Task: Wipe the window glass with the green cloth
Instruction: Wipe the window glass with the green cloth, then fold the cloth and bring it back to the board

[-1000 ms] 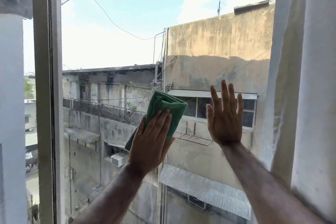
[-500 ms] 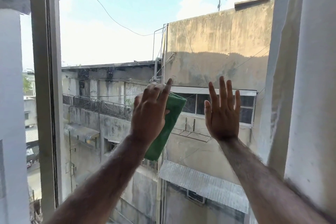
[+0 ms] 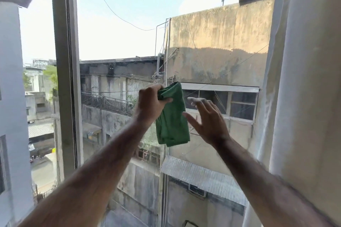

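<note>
The green cloth (image 3: 172,121) hangs folded in front of the window glass (image 3: 129,24), pinched at its top edge by my left hand (image 3: 150,102). The cloth droops down below the fist, off the pane. To the cloth's right, my right hand (image 3: 207,120) is held with fingers spread and holds nothing; its fingertips point up and left, close to the cloth's right edge. I cannot tell whether it touches the glass.
A grey window frame post (image 3: 63,72) stands at the left of the pane. A white curtain (image 3: 310,88) hangs along the right side. Beyond the glass are weathered concrete buildings (image 3: 217,46) and sky.
My left hand has stopped pressing the cloth flat on the glass and now grips its top, letting it dangle. My right hand has come off the pane and tilted toward the cloth.
</note>
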Demonstrator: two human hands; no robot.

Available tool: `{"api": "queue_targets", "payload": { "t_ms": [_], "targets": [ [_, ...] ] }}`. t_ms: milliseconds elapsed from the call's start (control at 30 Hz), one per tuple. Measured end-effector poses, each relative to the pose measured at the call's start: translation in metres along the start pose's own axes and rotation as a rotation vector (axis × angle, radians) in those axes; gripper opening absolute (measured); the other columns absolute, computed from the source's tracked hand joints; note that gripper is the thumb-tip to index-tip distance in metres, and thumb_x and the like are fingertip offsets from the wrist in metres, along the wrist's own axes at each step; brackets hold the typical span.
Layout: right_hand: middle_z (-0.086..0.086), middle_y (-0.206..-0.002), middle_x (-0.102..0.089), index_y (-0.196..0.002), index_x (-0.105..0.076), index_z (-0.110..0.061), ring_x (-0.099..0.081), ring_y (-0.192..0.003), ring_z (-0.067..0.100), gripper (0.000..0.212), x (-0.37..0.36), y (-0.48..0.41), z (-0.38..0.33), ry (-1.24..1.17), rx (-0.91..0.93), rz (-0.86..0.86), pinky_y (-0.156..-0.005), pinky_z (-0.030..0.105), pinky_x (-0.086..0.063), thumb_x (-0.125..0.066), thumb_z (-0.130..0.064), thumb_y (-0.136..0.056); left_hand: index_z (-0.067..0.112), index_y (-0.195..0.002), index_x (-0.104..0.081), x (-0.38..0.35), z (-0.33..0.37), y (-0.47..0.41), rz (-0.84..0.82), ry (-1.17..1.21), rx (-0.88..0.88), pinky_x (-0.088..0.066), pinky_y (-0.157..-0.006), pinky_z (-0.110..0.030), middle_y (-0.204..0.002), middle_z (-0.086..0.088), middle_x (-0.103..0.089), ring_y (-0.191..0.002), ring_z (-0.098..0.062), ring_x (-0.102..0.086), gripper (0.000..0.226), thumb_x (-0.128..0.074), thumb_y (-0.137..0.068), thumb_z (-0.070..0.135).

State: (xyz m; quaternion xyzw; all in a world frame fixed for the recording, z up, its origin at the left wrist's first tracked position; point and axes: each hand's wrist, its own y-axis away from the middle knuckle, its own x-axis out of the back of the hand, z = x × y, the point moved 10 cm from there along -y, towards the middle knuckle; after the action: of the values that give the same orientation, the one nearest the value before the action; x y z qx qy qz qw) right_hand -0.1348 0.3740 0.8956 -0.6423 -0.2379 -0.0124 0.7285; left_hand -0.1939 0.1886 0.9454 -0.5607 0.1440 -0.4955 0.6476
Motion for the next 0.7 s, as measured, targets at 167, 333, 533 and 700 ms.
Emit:
{"api": "queue_targets", "payload": {
  "t_ms": [167, 333, 533, 700],
  "targets": [
    [-0.002, -0.117, -0.075, -0.148, -0.056, -0.018, -0.072, -0.103, 0.019, 0.081, -0.028, 0.016, -0.012, -0.313, -0.387, -0.344, -0.077, 0.034, -0.059, -0.082, -0.059, -0.083, 0.01, -0.105, -0.07, 0.016, -0.041, 0.02, 0.009, 0.393, 0.297, -0.056, -0.058, -0.018, -0.097, -0.006, -0.074, -0.08, -0.02, -0.069, 0.034, -0.088, -0.079, 0.024],
    [0.008, -0.09, -0.083, -0.096, -0.084, -0.011, -0.075, -0.084, 0.02, 0.022, -0.048, 0.055, -0.018, -0.746, -0.693, -0.557, -0.074, 0.032, -0.057, -0.092, -0.025, -0.08, 0.02, -0.096, -0.07, 0.029, -0.089, 0.067, 0.045, 0.766, 0.606, -0.062, -0.093, -0.051, -0.109, -0.011, -0.076, -0.108, -0.035, -0.071, 0.028, -0.09, -0.076, 0.02],
    [0.01, -0.112, -0.081, -0.12, -0.077, -0.008, -0.078, -0.101, 0.027, 0.028, -0.048, 0.114, -0.037, -1.161, -1.03, -0.377, -0.081, 0.039, -0.068, -0.079, -0.018, -0.094, 0.011, -0.101, -0.069, 0.016, -0.129, 0.166, 0.023, 1.069, 0.988, -0.064, -0.06, -0.03, -0.111, -0.015, -0.075, -0.105, -0.032, -0.071, 0.034, -0.091, -0.075, 0.018],
    [0.003, -0.111, -0.084, -0.12, -0.077, -0.024, -0.083, -0.094, 0.025, 0.02, -0.069, 0.188, -0.06, -1.248, -1.215, -0.376, -0.069, 0.044, -0.071, -0.073, -0.026, -0.101, 0.018, -0.093, -0.073, 0.003, -0.155, 0.258, -0.05, 0.998, 1.124, -0.063, -0.055, -0.028, -0.083, -0.003, -0.078, -0.074, -0.019, -0.078, 0.025, -0.09, -0.077, 0.026]
  ]
}}
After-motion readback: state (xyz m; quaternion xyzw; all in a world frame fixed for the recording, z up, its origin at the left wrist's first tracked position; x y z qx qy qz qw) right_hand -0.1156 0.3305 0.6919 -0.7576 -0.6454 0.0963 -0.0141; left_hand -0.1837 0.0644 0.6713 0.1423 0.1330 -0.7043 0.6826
